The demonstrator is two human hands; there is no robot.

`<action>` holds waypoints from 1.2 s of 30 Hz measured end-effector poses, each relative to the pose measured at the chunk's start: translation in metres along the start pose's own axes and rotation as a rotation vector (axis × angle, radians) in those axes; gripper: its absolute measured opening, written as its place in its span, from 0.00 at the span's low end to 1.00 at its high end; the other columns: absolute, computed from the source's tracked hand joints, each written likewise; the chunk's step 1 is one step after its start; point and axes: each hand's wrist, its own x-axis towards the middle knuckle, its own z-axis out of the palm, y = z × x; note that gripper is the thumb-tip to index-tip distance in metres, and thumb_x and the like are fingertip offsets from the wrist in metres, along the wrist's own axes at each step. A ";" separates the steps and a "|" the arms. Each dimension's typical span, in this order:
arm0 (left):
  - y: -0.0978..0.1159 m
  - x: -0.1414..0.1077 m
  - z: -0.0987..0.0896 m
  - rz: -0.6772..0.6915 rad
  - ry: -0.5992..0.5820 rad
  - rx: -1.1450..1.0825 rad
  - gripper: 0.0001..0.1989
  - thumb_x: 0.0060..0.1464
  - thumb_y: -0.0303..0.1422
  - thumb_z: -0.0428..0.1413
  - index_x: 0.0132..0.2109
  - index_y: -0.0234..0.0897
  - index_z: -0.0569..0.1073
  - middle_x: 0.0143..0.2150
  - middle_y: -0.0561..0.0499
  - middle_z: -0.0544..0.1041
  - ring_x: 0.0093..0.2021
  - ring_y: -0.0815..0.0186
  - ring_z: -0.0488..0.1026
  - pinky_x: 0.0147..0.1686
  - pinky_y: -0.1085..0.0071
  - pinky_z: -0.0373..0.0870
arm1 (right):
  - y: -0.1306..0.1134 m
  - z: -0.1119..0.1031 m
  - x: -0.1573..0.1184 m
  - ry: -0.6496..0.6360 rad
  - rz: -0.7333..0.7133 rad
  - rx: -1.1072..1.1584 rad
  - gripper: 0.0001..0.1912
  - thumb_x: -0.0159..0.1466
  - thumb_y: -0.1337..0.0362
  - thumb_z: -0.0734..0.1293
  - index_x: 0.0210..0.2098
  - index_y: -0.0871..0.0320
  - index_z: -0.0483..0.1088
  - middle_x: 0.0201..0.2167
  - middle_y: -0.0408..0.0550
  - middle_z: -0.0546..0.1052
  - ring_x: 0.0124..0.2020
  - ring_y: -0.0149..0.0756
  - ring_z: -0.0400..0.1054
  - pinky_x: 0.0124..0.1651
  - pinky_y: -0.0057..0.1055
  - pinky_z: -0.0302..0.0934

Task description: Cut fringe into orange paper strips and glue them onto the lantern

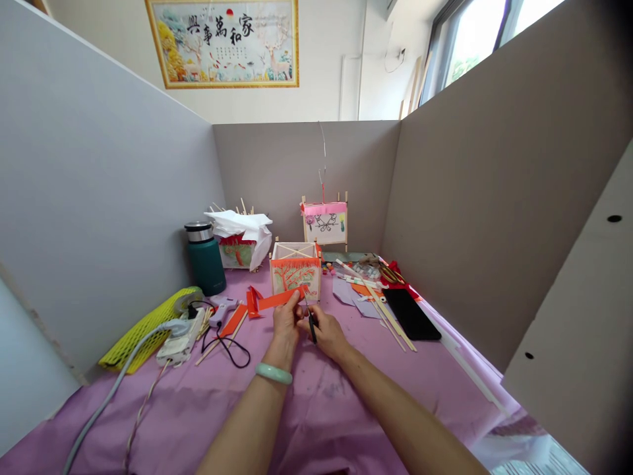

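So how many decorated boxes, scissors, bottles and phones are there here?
Decorated boxes: 3 (front box, hanging box, partly covered box)
Scissors: 2 (black-handled pair in the right hand, gold-handled pair)
Bottles: 1 (teal bottle)
Phones: 1 (black phone)
Total: 7

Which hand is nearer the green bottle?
Left. The left hand is right of the green bottle and closer to the camera; the right hand, holding scissors, is farther right.
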 end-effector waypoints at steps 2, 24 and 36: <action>0.000 0.000 0.000 0.002 0.002 0.002 0.20 0.31 0.40 0.69 0.23 0.34 0.68 0.12 0.61 0.59 0.13 0.76 0.56 0.16 0.76 0.52 | 0.001 0.000 0.000 0.002 -0.004 -0.001 0.16 0.63 0.49 0.63 0.42 0.54 0.68 0.23 0.41 0.74 0.26 0.36 0.69 0.30 0.26 0.55; 0.001 -0.001 0.002 -0.008 -0.005 0.040 0.21 0.29 0.41 0.70 0.23 0.34 0.67 0.12 0.61 0.59 0.14 0.77 0.56 0.15 0.77 0.50 | 0.003 0.002 0.001 0.068 0.013 -0.096 0.15 0.63 0.50 0.63 0.41 0.53 0.68 0.25 0.41 0.74 0.25 0.34 0.67 0.28 0.26 0.51; 0.001 -0.003 0.003 -0.040 -0.065 0.042 0.21 0.31 0.37 0.69 0.20 0.36 0.63 0.12 0.61 0.58 0.13 0.77 0.54 0.15 0.77 0.49 | 0.003 0.002 0.000 0.092 0.008 -0.099 0.13 0.63 0.53 0.62 0.42 0.53 0.67 0.27 0.41 0.74 0.27 0.34 0.68 0.30 0.26 0.53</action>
